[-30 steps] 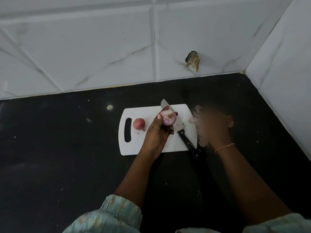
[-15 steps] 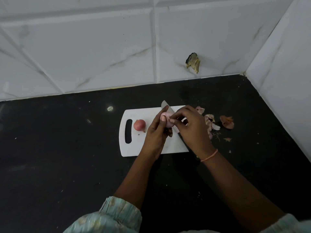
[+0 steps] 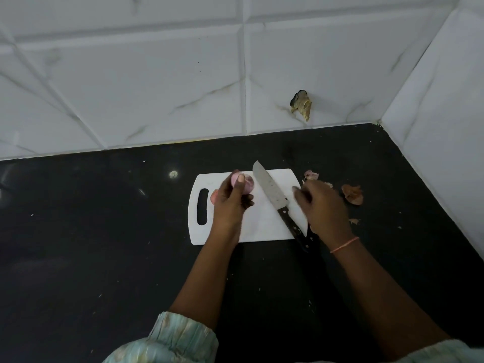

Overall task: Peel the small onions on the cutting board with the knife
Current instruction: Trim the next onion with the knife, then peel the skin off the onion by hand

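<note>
A white cutting board (image 3: 264, 229) lies on the black counter. My left hand (image 3: 229, 205) grips a pale pink, mostly peeled small onion (image 3: 247, 185) over the board's left half. A second, reddish onion (image 3: 214, 197) peeks out from behind that hand, mostly hidden. The knife (image 3: 272, 191) lies diagonally on the board, blade tip toward the wall and black handle reaching past the near right corner. My right hand (image 3: 323, 209) hovers over the board's right edge beside the handle, fingers loosely curled and holding nothing that I can see.
Onion peels (image 3: 352, 193) lie scattered on the black counter (image 3: 104, 244) to the right of the board. White tiled walls close the back and right side, with a broken hole in a tile (image 3: 301, 104).
My right hand has let go of the onion and drawn back to the right, uncovering the knife. My left hand has carried the onion a little left, covering the reddish onion.
</note>
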A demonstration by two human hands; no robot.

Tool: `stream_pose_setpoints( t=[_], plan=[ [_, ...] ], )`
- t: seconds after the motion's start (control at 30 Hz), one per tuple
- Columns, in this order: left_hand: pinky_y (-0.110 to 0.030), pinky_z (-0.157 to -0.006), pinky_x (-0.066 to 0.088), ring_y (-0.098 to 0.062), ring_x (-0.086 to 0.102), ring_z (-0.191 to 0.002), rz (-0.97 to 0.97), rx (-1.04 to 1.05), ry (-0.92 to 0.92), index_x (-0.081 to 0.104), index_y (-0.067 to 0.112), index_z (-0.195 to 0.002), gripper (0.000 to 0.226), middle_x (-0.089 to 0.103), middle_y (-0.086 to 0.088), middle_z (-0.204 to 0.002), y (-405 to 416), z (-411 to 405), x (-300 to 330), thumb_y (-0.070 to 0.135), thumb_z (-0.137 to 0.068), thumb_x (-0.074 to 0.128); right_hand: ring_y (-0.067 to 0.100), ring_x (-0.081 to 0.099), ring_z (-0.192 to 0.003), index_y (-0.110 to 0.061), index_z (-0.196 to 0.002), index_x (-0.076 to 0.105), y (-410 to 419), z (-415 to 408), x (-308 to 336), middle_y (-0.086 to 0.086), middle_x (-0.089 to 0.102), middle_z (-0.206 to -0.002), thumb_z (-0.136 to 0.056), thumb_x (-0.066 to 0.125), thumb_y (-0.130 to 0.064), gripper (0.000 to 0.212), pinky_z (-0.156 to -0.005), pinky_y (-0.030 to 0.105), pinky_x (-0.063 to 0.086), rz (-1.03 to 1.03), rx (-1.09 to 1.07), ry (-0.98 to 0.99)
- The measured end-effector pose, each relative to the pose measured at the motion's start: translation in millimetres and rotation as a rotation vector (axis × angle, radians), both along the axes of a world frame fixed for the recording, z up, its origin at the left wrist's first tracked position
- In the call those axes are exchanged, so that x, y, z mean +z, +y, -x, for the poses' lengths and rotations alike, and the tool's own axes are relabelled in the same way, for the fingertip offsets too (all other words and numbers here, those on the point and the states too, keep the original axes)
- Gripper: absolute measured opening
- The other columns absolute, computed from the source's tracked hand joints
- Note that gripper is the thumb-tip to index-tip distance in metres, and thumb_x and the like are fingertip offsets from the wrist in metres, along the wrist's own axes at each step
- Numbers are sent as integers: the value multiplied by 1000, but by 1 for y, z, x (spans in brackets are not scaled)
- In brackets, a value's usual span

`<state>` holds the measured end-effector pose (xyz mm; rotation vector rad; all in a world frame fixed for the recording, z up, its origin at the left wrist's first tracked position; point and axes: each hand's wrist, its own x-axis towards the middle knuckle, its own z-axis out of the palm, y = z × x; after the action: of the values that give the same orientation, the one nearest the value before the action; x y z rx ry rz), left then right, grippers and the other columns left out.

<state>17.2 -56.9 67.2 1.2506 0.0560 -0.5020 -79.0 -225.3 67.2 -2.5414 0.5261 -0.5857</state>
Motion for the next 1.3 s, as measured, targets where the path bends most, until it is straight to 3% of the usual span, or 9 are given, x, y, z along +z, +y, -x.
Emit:
stream_pose_setpoints(
  t=[0.1, 0.2, 0.3, 0.43, 0.7, 0.83, 0.97, 1.13, 1.3],
  plan=[
    [-27, -78, 57, -16, 67, -99, -251, 53, -209, 58, 25, -131, 42, 65, 1, -120, 22, -7, -2, 27, -91, 71, 13, 53, -69, -10, -83, 57, -23, 11, 8, 2, 59, -83, -84, 67, -8, 10, -63, 20, 42, -147, -176, 6],
    [-34, -84, 57, -8, 62, -99, -438, 49, -396, 59, 28, -121, 46, 59, 16, -114, 42, -10, -8, 11, -82, 77, 13, 59, -89, -12, -102, 61, -22, 13, 14, 2, 60, -104, -82, 67, 0, 25, -74, 15, 43, -209, -157, -4],
    [-39, -92, 53, -18, 52, -113, -636, 0, -530, 60, 26, -116, 53, 46, 12, -120, 61, -11, -19, -7, -76, 70, 18, 61, -86, -15, -95, 62, 3, 11, 6, 1, 62, -93, -89, 66, -21, 9, -75, 35, 52, -173, -74, 48],
    [-31, -93, 39, -28, 38, -126, -903, 42, -514, 58, 22, -127, 56, 44, -4, -136, 79, -5, -31, -5, -79, 69, 26, 50, -113, -18, -126, 52, 40, 13, -20, 6, 53, -120, -88, 62, -45, 48, -92, 42, 46, 60, -8, 434],
    [-29, -99, 39, -18, 40, -126, -864, 36, -508, 59, 30, -130, 57, 42, 2, -134, 82, 18, -48, 21, -79, 82, 32, 50, -111, -12, -134, 43, 36, 25, -38, 16, 52, -122, -94, 54, -18, 41, -85, 43, 49, 56, -39, 364],
    [-42, -105, 46, -22, 44, -126, -852, 2, -527, 58, 28, -131, 59, 45, 1, -133, 84, 14, -46, 31, -78, 83, 37, 52, -115, -5, -143, 35, 21, 38, -38, 21, 48, -132, -94, 50, -15, 52, -88, 47, 49, -5, -164, 284],
    [-33, -98, 34, -27, 41, -126, -1033, 56, -583, 55, 25, -136, 64, 47, -3, -137, 76, 0, -34, 48, -80, 77, 35, 62, -96, -7, -136, 44, 13, 48, -23, 17, 51, -127, -100, 45, -22, 39, -69, 35, 45, -137, -315, 119],
    [-52, -110, 31, -28, 33, -140, -1153, -143, -662, 41, 31, -149, 69, 36, -3, -153, 45, -24, -16, 31, -87, 72, 27, 63, -83, -15, -108, 52, 34, 44, -15, 7, 60, -99, -100, 45, -23, 13, -62, 37, 48, -133, -145, 77],
    [-44, -102, 39, -29, 41, -129, -1257, -406, -679, 51, 28, -142, 56, 44, -5, -143, 26, -44, -23, 12, -89, 64, 26, 63, -88, -15, -115, 49, 41, 51, -36, 8, 60, -110, -101, 41, -27, 20, -66, 36, 49, -84, -165, 248]
  ],
)
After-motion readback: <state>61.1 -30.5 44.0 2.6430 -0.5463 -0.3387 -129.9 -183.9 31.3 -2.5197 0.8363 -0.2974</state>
